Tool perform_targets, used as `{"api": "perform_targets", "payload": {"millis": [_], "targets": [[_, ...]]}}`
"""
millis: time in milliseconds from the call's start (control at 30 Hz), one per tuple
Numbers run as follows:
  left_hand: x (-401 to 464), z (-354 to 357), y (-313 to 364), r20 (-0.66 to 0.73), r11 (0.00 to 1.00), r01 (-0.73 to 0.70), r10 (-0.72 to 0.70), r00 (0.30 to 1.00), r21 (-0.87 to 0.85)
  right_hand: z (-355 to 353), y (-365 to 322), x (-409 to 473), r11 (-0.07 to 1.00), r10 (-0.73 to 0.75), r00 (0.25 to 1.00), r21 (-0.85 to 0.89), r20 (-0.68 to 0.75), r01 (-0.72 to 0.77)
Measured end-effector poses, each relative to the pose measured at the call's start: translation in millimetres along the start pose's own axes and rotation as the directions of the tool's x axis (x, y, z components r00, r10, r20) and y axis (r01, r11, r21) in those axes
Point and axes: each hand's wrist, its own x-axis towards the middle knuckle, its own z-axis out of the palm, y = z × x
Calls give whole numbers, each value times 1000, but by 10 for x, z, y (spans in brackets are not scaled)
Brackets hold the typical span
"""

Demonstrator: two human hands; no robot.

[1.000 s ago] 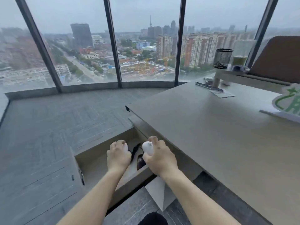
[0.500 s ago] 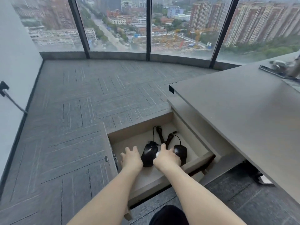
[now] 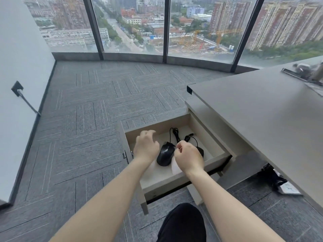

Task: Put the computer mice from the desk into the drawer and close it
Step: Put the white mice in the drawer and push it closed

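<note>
Letting go: left hand (image 3: 146, 147) now lifting open and empty, white mice no longer in either hand as half a second ago. Right hand (image 3: 188, 157) loosely curled, holding nothing visible. Black mouse (image 3: 165, 155) lying mid-drawer (image 3: 216, 157), second one (image 3: 201, 151) at 3 o'clock behind the right hand. Drawer standing open beside the desk (image 3: 262, 109); closing probably coming next. Grey carpet (image 3: 87, 119), windows at 12.
</note>
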Motion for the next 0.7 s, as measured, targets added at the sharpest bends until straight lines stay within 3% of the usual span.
{"api": "perform_targets", "payload": {"millis": [100, 233, 333, 400, 567, 700], "targets": [[-153, -274, -104, -191, 988, -59, 32, 981, -141, -42, -99, -386, 990, -108, 994, 85, -20, 110], [-438, -483, -459, -259, 940, 104, -195, 946, -325, 128, -262, -1007, 969, -248, 965, 43, 82, 245], [-720, -502, -745, -128, 828, 306, -406, 905, -469, 324, -322, -1359, 960, -262, 945, -47, 195, 276], [-881, -443, -885, 15, 768, 392, -446, 895, -506, 457, -303, -1499, 954, -244, 942, -118, 229, 275], [-1097, -229, -922, 369, 484, 527, -388, 845, -699, 650, -217, -1546, 958, -187, 967, -187, 175, 219], [-1152, -160, -804, 406, 464, 515, -320, 856, -721, 633, -130, -1505, 964, -167, 976, -185, 140, 192]]}}
